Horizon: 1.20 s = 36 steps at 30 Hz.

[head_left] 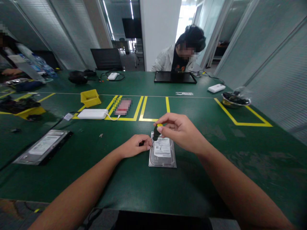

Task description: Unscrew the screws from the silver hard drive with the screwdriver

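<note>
Firstly, the clock is centred on the near hard drive, with twelve pointing away from the person. At the left, between nine and ten o'clock, a yellow tray (31,112) carries dark, tangled items. A second hard drive (45,143) lies flat at nine o'clock. A yellow box (90,98) stands at ten o'clock; nearer, in the same direction, is a white power bank (93,114), whose white cable reaches a pinkish, blurred device (123,107). Small metallic pieces (101,135) lie between nine and ten. The left hand (134,147) is just at the drive's left edge, its thumb and fingers bent close together; whether they pinch something, I cannot tell. The near hard drive (164,156) rests on the green table (203,195), label upward, under both hands. The right hand (181,129) grasps between thumb and fingers a screwdriver (155,133), which is tilted, its lower end near the left hand's fingertips. At twelve o'clock, well apart, lies a black panel (175,77) before a seated person (181,52). At two o'clock, a bowl (236,101) holds dark things.
</note>
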Motion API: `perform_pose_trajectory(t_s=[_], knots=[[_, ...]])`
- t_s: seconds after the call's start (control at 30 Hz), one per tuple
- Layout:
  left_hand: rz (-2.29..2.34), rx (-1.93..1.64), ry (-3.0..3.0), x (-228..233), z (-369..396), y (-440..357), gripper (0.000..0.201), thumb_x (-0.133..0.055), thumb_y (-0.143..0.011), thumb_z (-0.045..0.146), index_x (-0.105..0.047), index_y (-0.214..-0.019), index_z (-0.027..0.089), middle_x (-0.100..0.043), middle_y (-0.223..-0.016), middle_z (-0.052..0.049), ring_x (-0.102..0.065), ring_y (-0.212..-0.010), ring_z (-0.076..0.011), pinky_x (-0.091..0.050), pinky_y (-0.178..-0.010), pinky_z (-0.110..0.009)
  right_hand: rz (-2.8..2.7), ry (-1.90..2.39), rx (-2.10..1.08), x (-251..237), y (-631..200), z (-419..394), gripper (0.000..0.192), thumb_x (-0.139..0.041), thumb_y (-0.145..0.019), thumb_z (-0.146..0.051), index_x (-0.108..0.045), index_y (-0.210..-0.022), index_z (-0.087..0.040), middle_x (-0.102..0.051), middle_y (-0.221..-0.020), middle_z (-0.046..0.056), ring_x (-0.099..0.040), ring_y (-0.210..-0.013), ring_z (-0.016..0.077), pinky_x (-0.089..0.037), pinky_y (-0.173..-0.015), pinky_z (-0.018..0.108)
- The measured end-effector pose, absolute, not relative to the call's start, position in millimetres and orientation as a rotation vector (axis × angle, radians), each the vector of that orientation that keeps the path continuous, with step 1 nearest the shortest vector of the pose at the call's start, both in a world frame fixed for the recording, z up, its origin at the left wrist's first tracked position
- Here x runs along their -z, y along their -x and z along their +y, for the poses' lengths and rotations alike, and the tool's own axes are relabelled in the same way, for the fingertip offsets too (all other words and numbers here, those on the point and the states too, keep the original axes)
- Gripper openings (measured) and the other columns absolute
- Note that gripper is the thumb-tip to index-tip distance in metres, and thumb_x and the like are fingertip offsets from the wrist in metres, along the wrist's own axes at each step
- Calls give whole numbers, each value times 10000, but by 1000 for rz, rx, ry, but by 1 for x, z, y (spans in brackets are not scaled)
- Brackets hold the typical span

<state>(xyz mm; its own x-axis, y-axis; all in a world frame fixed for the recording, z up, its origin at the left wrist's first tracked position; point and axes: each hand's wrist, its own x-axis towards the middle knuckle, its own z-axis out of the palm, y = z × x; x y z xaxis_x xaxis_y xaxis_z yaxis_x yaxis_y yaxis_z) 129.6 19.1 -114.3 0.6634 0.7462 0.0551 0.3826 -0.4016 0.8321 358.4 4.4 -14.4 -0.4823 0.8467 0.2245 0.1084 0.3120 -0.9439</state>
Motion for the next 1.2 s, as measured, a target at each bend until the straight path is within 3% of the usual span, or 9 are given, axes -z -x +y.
perform_pose_trajectory(t_s=[0.1,0.27,0.43,0.9,1.2], knots=[[878,-549,-2027,115,19,-129,81,-613,-877,218,-623,-865,138,-569,-740,25,-510,-684,-111,-387,-647,-228,-1902,916,-1106,12,-357,1,210,-648,-847,-273,-676,-1001,-133,-617,-666,-9,-544,-541,90,-411,-489,211],[890,-566,-2037,119,19,-128,109,-628,-877,244,-628,-853,138,-587,-757,19,-530,-706,-121,-397,-660,-233,-2043,835,-745,9,-354,-3,178,-628,-866,-203,-716,-1011,-148,-666,-981,49,-598,-687,84,-471,-609,222],[882,-560,-2027,119,20,-127,105,-631,-876,245,-631,-877,140,-576,-765,21,-529,-714,-123,-405,-672,-235,-2109,741,-559,11,-352,-4,189,-586,-895,-154,-698,-1047,-138,-683,-979,45,-621,-822,114,-488,-719,245],[901,-549,-2084,120,21,-127,115,-629,-878,257,-631,-866,142,-581,-769,17,-528,-723,-128,-402,-674,-233,-2124,643,-444,17,-346,-3,119,-611,-878,-145,-690,-967,-142,-668,-935,58,-608,-865,140,-486,-765,280],[910,-548,-2071,122,21,-126,134,-627,-881,270,-614,-839,143,-576,-767,18,-531,-724,-130,-411,-686,-241,-2113,618,-458,20,-347,-1,193,-544,-908,-143,-679,-1038,-187,-717,-1071,48,-649,-1005,153,-507,-809,298]])
